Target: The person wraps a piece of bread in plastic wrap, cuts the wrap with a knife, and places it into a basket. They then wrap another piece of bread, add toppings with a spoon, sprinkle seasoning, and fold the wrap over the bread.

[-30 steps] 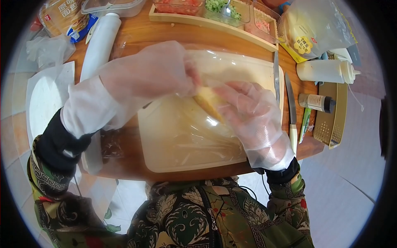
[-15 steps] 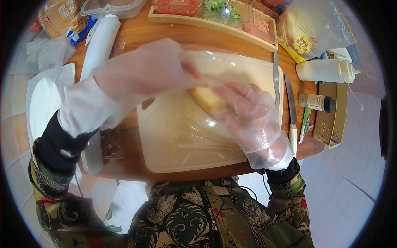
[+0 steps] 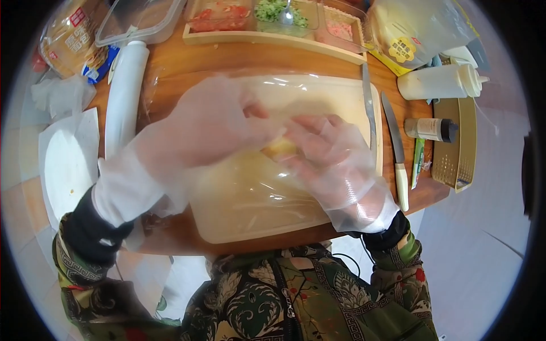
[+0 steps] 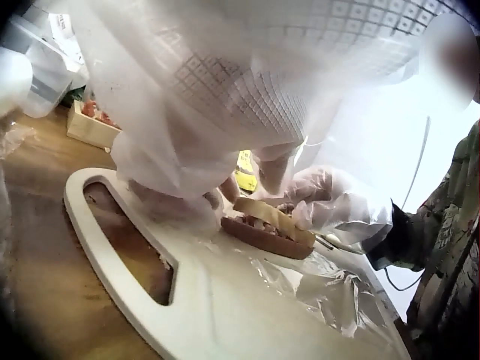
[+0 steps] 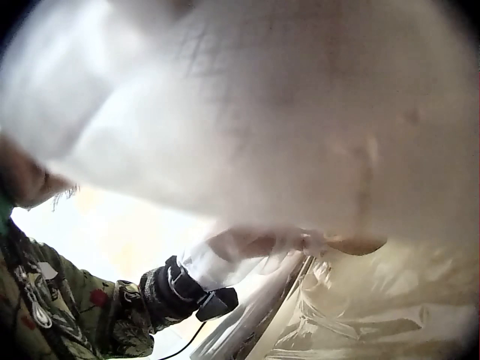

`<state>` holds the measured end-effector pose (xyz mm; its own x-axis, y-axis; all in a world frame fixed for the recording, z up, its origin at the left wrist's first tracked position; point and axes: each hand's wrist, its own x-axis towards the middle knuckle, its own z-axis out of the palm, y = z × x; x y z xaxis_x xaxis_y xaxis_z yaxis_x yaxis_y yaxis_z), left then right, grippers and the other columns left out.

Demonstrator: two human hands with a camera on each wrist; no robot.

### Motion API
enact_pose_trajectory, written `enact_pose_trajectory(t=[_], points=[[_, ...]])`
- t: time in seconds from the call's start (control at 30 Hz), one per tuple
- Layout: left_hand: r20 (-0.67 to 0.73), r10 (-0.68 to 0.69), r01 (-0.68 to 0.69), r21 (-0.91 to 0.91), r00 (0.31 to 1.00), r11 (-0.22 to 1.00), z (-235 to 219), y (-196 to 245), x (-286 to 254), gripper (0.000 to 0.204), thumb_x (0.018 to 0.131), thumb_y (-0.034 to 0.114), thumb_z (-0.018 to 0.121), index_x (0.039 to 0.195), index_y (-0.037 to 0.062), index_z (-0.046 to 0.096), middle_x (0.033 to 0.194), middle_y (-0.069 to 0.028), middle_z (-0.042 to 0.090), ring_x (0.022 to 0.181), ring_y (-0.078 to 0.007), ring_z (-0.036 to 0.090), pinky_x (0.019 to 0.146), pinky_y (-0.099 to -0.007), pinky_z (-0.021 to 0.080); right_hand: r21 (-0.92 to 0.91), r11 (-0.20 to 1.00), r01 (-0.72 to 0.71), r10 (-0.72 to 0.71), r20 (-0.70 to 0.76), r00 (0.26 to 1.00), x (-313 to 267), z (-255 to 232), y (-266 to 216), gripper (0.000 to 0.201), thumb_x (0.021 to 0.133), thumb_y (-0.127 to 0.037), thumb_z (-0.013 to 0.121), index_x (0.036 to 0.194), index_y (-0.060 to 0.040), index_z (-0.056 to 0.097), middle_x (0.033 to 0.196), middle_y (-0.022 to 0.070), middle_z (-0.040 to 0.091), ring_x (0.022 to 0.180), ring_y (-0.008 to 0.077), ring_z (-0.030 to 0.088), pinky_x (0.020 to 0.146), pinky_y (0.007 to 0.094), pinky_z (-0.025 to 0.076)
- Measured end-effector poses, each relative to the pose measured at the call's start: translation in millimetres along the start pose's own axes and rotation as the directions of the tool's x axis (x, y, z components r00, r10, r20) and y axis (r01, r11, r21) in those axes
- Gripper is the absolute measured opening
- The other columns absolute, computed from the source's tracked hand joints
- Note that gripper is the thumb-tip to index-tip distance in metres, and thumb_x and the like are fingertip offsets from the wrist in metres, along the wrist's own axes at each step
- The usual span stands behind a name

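A filled piece of bread (image 3: 280, 149) is between the two gloved hands, over the upper middle of a cream cutting board (image 3: 256, 221) covered with clear film. In the left wrist view the bread (image 4: 262, 238) shows two layers with pinkish filling between them. The left hand (image 3: 199, 125), blurred, curls its fingers at the bread's left end. At the other end, the right hand (image 3: 335, 165) pinches the bread with thumb and fingers. Glove plastic covers most of the right wrist view; the bread's edge (image 5: 356, 245) shows below it.
Behind the board stands a wooden tray (image 3: 273, 38) of chopped food. Two knives, the outer one (image 3: 393, 142) on the wood, lie at the right, beside a squeeze bottle (image 3: 438, 82), a spice jar (image 3: 429, 129) and a basket (image 3: 455, 148). A white roll (image 3: 126, 96) lies left.
The head view has shifted, so the table items sit differently. The left hand's fingers have come lower and closer to the bread, which is now more covered by the hands.
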<state>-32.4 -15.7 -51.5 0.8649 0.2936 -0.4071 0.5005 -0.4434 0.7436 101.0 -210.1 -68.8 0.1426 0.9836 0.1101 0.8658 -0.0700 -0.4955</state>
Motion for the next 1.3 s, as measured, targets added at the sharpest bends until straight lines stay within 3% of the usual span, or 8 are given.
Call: enact_pose_trajectory(t=[0.2,0.33,0.5,0.53,0.6,0.83,0.9,1.3], points=[[-0.037,-0.028,0.026,-0.064,0.999,0.998,3.7,10.9,-1.1,0.033,0.083,0.025,0.074,0.091,-0.0063,0.072,0.073,-0.0052,0.067,0.068,-0.0085,0.057,0.061,-0.0277,0.046,-0.016,0.983,0.184,-0.185,-0.143,0.972,-5.2,8.8,10.5,0.039,0.085,-0.019,0.069,0.12,-0.0019,0.067,0.113,0.0207,0.066,0.099,0.0389,0.061,0.086,0.0437,0.051],[0.042,-0.11,0.108,0.032,0.993,0.994,0.6,16.1,0.5,0.032,0.082,0.024,0.072,0.09,-0.0068,0.071,0.072,-0.0046,0.066,0.069,-0.0083,0.055,0.062,-0.028,0.045,0.085,0.996,-0.032,0.041,-0.107,0.993,-4.4,0.6,2.1,0.037,0.081,-0.02,0.074,0.116,-0.0086,0.07,0.112,0.017,0.068,0.098,0.0391,0.062,0.089,0.0432,0.049],[0.03,-0.172,0.169,0.081,0.985,0.982,0.7,27.1,1.0,0.031,0.082,0.023,0.07,0.088,-0.0075,0.07,0.072,-0.0026,0.063,0.069,-0.0084,0.053,0.063,-0.0272,0.043,0.119,0.982,-0.144,0.178,-0.353,0.919,-17.4,-7.2,15.0,0.03,0.085,-0.028,0.07,0.107,-0.0079,0.069,0.102,0.0168,0.068,0.083,0.0374,0.063,0.079,0.0439,0.052],[0.038,-0.17,0.166,0.09,0.985,0.982,1.1,27.9,1.2,0.031,0.082,0.023,0.07,0.088,-0.0075,0.07,0.072,-0.0026,0.063,0.069,-0.0084,0.053,0.063,-0.0272,0.043,0.124,0.981,-0.152,0.187,-0.358,0.915,-19.4,-12.5,16.4,0.03,0.085,-0.028,0.07,0.107,-0.0079,0.069,0.102,0.0168,0.068,0.083,0.0374,0.063,0.079,0.0439,0.052],[0.021,-0.175,0.172,0.083,0.984,0.982,1.7,28.6,1.4,0.031,0.083,0.023,0.071,0.091,-0.0076,0.069,0.072,-0.002,0.063,0.068,-0.008,0.053,0.062,-0.0267,0.043,0.087,0.992,0.09,-0.073,-0.185,0.98,-22.7,-20.6,19.2,0.028,0.077,-0.022,0.077,0.104,-0.0143,0.072,0.102,0.0101,0.069,0.087,0.0317,0.064,0.07,0.0402,0.052],[-0.036,-0.317,0.317,-0.005,0.948,0.948,4.2,33.7,-1.3,0.035,0.079,0.025,0.072,0.097,-0.0052,0.072,0.081,-0.0113,0.071,0.073,-0.016,0.063,0.07,-0.0301,0.05,0.25,0.968,-0.021,0.063,-0.164,0.984,-18.0,1.8,2.3,0.028,0.072,-0.019,0.077,0.099,-0.0149,0.069,0.094,0.0079,0.063,0.08,0.0348,0.06,0.066,0.0412,0.05],[-0.036,-0.344,0.345,0.025,0.938,0.938,3.9,36.3,-0.9,0.036,0.079,0.025,0.073,0.1,-0.0044,0.072,0.082,-0.0107,0.071,0.075,-0.0157,0.064,0.071,-0.0301,0.051,0.083,0.997,-0.003,0.019,-0.201,0.979,-15.5,0.8,-0.5,0.029,0.074,-0.019,0.077,0.102,-0.0152,0.069,0.098,0.0063,0.061,0.081,0.0333,0.059,0.068,0.0408,0.05],[-0.016,-0.3,0.296,-0.104,0.954,0.949,8.0,32.3,-2.9,0.031,0.078,0.016,0.079,0.095,-0.0083,0.07,0.09,-0.0112,0.07,0.082,-0.0157,0.065,0.075,-0.029,0.051,-0.011,1.0,-0.028,0.024,-0.263,0.965,-19.1,13.0,-4.4,0.033,0.07,-0.018,0.079,0.101,-0.0112,0.07,0.1,0.0029,0.06,0.088,0.0283,0.058,0.071,0.0384,0.05]])
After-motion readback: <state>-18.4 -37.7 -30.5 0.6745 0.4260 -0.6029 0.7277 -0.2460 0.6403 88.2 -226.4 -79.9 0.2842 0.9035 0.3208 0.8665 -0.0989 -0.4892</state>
